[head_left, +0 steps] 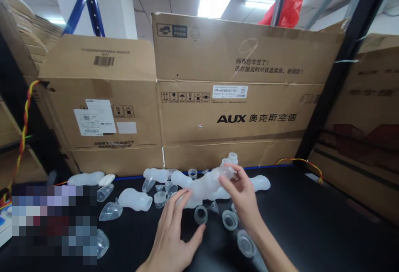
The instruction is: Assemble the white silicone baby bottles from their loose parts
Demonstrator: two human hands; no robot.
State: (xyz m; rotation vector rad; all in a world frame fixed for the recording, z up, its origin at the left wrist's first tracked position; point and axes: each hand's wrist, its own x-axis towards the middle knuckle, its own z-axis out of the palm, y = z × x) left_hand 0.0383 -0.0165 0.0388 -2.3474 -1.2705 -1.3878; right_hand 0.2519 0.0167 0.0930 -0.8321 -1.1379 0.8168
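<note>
A wavy, translucent white bottle [204, 185] is tilted over the black tabletop, with a clear piece at its upper right end. My right hand [245, 199] pinches that end between thumb and fingers. My left hand [176, 226] is by the lower left end, fingers stretched out and thumb spread apart. Its fingertips overlap the bottle's edge; whether they press on it I cannot tell. Just above the left thumb lies a clear ring-shaped part [201, 214]. Another clear ring [230, 220] sits below my right hand, and a clear cup-like part [246, 243] lies nearer me.
Several white bottles lie along the back, including a wide one [135, 199] at left and one [262, 183] at right. Clear pointed covers [110, 211] and small cups [160, 198] are scattered about. A cardboard wall [193, 126] closes off the back; dark posts [336, 68] stand beside it.
</note>
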